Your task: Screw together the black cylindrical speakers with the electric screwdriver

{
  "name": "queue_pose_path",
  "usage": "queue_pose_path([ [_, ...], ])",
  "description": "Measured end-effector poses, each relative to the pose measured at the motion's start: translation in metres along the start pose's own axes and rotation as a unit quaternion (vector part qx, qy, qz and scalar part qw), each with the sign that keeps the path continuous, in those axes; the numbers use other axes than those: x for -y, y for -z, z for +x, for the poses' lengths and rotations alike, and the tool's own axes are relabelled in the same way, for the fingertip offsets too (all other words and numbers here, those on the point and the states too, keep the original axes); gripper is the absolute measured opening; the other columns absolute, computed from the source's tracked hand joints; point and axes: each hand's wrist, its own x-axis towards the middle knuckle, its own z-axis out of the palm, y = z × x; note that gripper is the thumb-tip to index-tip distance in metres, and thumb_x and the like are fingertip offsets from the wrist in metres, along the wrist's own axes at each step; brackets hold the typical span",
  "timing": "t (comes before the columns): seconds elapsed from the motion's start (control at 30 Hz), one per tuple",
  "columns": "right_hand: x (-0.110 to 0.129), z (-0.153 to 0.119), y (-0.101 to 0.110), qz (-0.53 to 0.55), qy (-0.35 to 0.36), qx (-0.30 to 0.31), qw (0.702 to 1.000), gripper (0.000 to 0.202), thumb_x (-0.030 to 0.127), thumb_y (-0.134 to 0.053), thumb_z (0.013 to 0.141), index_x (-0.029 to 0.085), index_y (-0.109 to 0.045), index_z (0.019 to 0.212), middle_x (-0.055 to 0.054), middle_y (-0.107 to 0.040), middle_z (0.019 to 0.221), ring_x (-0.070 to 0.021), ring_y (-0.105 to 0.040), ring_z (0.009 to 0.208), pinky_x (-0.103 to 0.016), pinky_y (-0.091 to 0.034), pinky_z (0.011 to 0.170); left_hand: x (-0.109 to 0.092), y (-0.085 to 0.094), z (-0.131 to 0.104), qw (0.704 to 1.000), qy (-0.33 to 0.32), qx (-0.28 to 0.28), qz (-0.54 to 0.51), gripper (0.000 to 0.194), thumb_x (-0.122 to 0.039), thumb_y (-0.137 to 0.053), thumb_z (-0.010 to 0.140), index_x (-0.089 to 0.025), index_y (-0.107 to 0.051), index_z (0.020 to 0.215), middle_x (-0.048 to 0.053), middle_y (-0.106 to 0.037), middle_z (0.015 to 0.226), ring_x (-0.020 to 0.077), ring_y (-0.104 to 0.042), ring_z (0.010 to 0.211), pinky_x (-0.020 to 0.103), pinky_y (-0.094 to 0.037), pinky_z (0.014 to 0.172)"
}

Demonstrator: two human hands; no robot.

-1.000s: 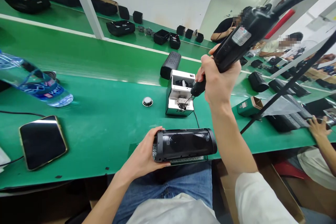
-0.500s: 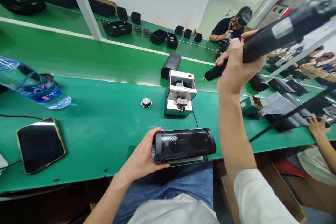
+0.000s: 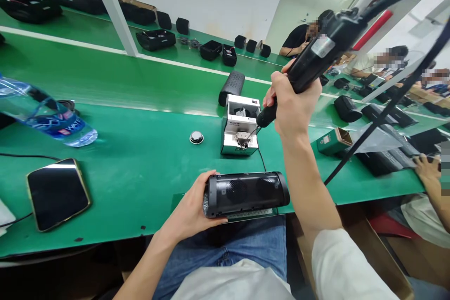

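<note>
My left hand (image 3: 191, 208) grips the left end of a black speaker housing (image 3: 249, 193), which lies at the table's front edge with two round drivers showing through its front. In my right hand (image 3: 295, 98) is a black electric screwdriver (image 3: 312, 58), its cable running up to the right. The thin bit slants down to the left, its tip at the front of a white screw feeder (image 3: 242, 126). Whether the tip holds a screw is too small to tell. A small round metal-rimmed part (image 3: 196, 138) lies left of the feeder.
At the left are a water bottle (image 3: 45, 115) and a phone (image 3: 58, 194). Behind the feeder lies a dark mesh cylinder (image 3: 232, 88). A green box (image 3: 333, 141) and black housings (image 3: 379, 161) stand at the right, near a co-worker's hand (image 3: 427, 168).
My right hand has brought the screwdriver left and down, from beside the screw feeder to its front. My left hand and the speaker housing have stayed in place.
</note>
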Motion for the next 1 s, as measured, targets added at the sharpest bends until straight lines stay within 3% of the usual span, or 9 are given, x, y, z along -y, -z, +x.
queue_pose_path([
  [0.17, -0.015, 0.005, 0.001, -0.016, -0.019, 0.001, 1.0, 0.025, 0.039, -0.08, 0.091, 0.032, -0.057, 0.096, 0.013, -0.045, 0.059, -0.0114, -0.05, 0.04, -0.028, -0.044, 0.041, 0.001, -0.001, 0.001, 1.0, 0.001, 0.011, -0.003, 0.115, -0.027, -0.101, 0.073, -0.033, -0.03, 0.163, 0.016, -0.056, 0.16, 0.0404, -0.064, 0.146, 0.061, -0.056, 0.122],
  [0.47, -0.014, -0.005, 0.005, -0.015, -0.03, 0.044, 0.998, 0.03, 0.045, -0.083, 0.094, 0.031, -0.057, 0.1, 0.011, -0.049, 0.064, -0.0095, -0.048, 0.042, -0.03, -0.046, 0.047, 0.0, 0.0, 0.001, 1.0, -0.003, 0.016, 0.007, 0.112, -0.034, -0.1, 0.078, -0.033, -0.028, 0.163, 0.016, -0.054, 0.161, 0.0392, -0.064, 0.145, 0.059, -0.056, 0.122],
  [0.6, 0.019, -0.007, 0.022, -0.015, -0.034, 0.035, 0.999, 0.026, 0.036, -0.084, 0.09, 0.029, -0.059, 0.096, 0.011, -0.046, 0.061, -0.0094, -0.045, 0.042, -0.029, -0.041, 0.045, -0.001, 0.001, 0.001, 1.0, 0.005, 0.014, 0.01, 0.108, -0.035, -0.099, 0.077, -0.033, -0.032, 0.162, 0.014, -0.056, 0.161, 0.0377, -0.065, 0.144, 0.055, -0.057, 0.122],
  [0.8, 0.085, -0.007, 0.069, -0.036, -0.033, -0.002, 0.999, 0.02, 0.018, -0.081, 0.084, 0.028, -0.065, 0.09, 0.01, -0.045, 0.057, -0.0115, -0.042, 0.041, -0.03, -0.035, 0.041, 0.003, 0.001, 0.002, 1.0, 0.0, 0.007, 0.024, 0.1, -0.044, -0.093, 0.083, -0.031, -0.034, 0.162, 0.014, -0.057, 0.158, 0.0382, -0.067, 0.142, 0.055, -0.057, 0.121],
  [1.0, 0.097, -0.013, 0.099, -0.067, -0.038, 0.003, 0.997, 0.018, 0.021, -0.083, 0.087, 0.028, -0.068, 0.092, 0.009, -0.046, 0.057, -0.0116, -0.044, 0.041, -0.029, -0.037, 0.041, 0.009, 0.0, 0.002, 0.999, -0.005, 0.003, 0.039, 0.1, -0.048, -0.092, 0.083, -0.032, -0.034, 0.163, 0.013, -0.058, 0.157, 0.0378, -0.07, 0.138, 0.055, -0.059, 0.119],
])
